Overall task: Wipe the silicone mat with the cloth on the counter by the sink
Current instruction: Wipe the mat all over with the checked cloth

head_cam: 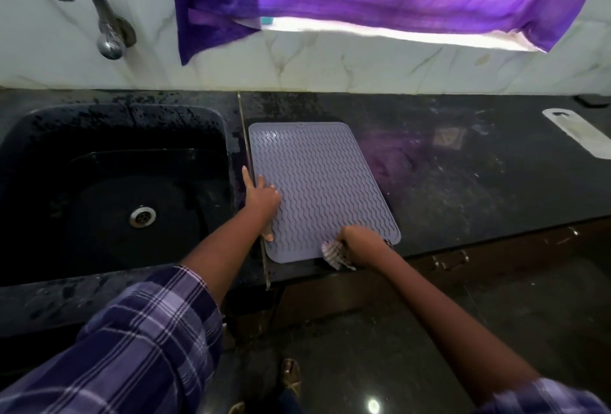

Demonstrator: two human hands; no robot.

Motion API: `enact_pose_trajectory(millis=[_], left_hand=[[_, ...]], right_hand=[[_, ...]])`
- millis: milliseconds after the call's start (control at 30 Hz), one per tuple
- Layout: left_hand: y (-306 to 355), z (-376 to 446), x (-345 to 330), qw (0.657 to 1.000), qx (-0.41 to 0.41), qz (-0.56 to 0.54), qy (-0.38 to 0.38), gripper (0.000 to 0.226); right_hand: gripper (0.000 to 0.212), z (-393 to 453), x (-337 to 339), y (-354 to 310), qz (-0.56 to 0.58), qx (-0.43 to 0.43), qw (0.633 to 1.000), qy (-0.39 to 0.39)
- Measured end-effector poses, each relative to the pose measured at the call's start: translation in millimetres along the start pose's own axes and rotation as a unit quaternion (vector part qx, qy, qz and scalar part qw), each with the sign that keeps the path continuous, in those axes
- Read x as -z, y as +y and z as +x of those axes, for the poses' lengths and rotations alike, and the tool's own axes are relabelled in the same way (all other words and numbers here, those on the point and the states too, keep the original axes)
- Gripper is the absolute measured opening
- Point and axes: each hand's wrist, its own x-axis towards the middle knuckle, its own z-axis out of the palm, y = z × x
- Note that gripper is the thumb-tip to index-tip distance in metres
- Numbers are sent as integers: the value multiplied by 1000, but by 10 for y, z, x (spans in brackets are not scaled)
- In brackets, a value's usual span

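Dark speckled stone counter [463,182] carries the grey wavy-ribbed silicone mat [317,182] beside the sink [109,189]. Left hand [261,199] presses its left edge, fingers spread; right hand [360,241] grips a bunched checked cloth [332,253] at its front edge.

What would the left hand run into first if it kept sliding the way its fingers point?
The left hand points away from the person, along the left edge of the silicone mat. Beyond it lies bare dark counter, then the marble wall. The wall would likely stop it first, though depth is hard to judge.
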Motion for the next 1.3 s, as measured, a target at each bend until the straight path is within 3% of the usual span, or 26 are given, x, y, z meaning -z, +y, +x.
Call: enact_pose_trajectory(millis=[100, 233, 400, 500, 633, 833, 1000, 1133, 1233, 1300], left_hand=[[-125, -21, 89, 999, -24, -27, -28, 85], [-311, 84, 257, 996, -42, -69, -47, 71], [-503, 442, 406, 996, -6, -86, -9, 46], [-590, 716, 460, 995, 22, -96, -6, 43], [-631, 1155, 536, 992, 46, -116, 19, 57], [-674, 1626, 690, 991, 94, -93, -21, 125], [-829, 1781, 643, 989, 92, -117, -13, 133], [-864, 1745, 596, 989, 84, -118, -21, 137], [-809, 1744, 665, 992, 94, -76, -37, 134], [-732, 1750, 700, 995, 91, -35, -32, 123]], right_hand=[[28, 22, 199, 33, 5, -18, 999, -35], [28, 241, 516, 68, 63, -11, 997, 34], [28, 830, 884, 77, 132, 31, 985, 109], [28, 1257, 1092, 140, 121, 35, 984, 123], [23, 1857, 1299, 259, 114, 51, 984, 129], [38, 2750, 1518, 75, 43, 103, 978, 178], [34, 3188, 1428, -374, -57, 163, 968, 181], [28, 3111, 1383, -254, -104, 198, 966, 131], [30, 3016, 1443, -12, -71, 245, 966, 40], [31, 3060, 1519, 103, -35, 219, 975, 28]])
